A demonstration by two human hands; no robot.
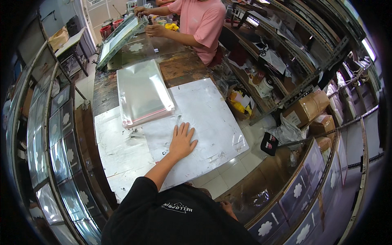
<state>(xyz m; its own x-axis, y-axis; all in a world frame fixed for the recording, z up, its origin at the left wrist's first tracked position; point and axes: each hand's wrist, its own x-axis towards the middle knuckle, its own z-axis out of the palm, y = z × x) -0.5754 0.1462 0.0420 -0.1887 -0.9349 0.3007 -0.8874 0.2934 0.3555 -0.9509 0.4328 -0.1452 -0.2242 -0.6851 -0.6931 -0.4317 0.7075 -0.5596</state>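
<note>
My left hand (182, 141) lies palm down with its fingers stretched out on a large white sheet (212, 118), which covers the near part of the table. Just beyond the fingertips is a stack of clear plastic bags (143, 90) with a pink-red strip along its near edge. A second white sheet (116, 151) lies to the left, partly under the stack. Low beside my body, my right hand (228, 209) shows only in part; its fingers are mostly hidden, close to the rack on the right.
Across the worn wooden table (183, 67), a person in a pink shirt (202, 24) holds a tilted screen-printing frame (122, 38). Racks with flower-printed clear sheets stand left (67, 155) and right (294, 192). Shelving (286, 53), cardboard boxes (306, 107) and a black cap (269, 143) are at the right.
</note>
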